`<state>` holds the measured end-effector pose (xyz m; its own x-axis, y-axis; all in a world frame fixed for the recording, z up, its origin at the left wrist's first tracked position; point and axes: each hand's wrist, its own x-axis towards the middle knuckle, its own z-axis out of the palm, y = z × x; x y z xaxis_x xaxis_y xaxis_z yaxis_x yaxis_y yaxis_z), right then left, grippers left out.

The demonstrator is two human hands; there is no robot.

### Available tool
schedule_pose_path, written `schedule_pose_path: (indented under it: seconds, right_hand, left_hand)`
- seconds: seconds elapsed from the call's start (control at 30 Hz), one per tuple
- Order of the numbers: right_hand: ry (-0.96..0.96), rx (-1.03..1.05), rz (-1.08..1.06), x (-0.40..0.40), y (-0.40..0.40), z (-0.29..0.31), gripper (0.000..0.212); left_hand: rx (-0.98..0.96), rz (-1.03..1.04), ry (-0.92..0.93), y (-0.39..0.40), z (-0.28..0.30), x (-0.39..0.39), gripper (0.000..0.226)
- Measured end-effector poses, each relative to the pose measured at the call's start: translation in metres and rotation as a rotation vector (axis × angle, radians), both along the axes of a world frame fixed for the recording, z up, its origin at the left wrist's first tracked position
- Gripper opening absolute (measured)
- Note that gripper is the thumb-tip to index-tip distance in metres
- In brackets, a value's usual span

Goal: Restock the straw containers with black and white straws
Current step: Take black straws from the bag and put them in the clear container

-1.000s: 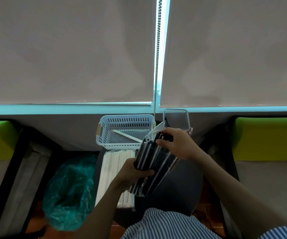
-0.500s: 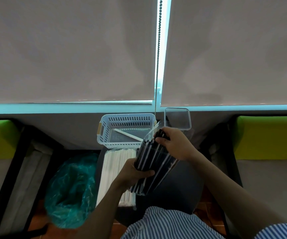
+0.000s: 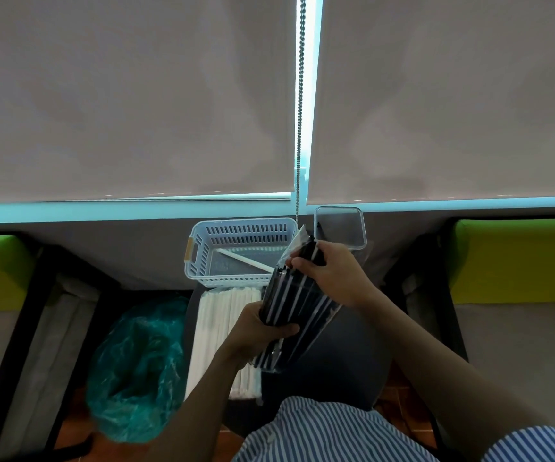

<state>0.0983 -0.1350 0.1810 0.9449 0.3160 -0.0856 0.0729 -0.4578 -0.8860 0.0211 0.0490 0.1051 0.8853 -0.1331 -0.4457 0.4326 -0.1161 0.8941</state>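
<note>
Me with a clear pack of black straws (image 3: 297, 305) over the bench.

Nearest, my striped shirt (image 3: 329, 431). My left hand (image 3: 256, 331) wraps the pack's middle; my right hand (image 3: 332, 275) pinches its open top. Beside it lie a white straw bundle (image 3: 222, 328) and a crinkled teal bag (image 3: 136, 371). Farther, on the grey bench (image 3: 119, 251), a slotted white basket (image 3: 239, 251) holds one white straw (image 3: 246, 260), with a clear container (image 3: 341, 225) just beside it. Beyond hang beige blinds (image 3: 136, 95).

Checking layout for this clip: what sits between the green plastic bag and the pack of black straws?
In the head view, a stack of white straws lies between the green bag and the black straw pack, which the left hand grips.
</note>
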Motion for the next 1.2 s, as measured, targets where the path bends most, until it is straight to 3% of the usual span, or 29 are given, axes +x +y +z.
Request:
schedule_pose_path:
  seconds: [0.5, 0.93, 1.2]
  right_hand:
    - [0.144, 0.447, -0.216, 0.002, 0.005, 0.022, 0.012]
    - [0.106, 0.241, -0.142, 0.012, 0.007, 0.026, 0.010]
    - [0.112, 0.454, -0.267, 0.022, 0.004, 0.050, 0.005]
  left_hand:
    - [-0.011, 0.030, -0.020, 0.003, -0.002, -0.002, 0.037]
    - [0.005, 0.069, -0.052, 0.000, -0.006, -0.005, 0.023]
    - [0.006, 0.119, -0.062, 0.008, -0.016, -0.009, 0.016]
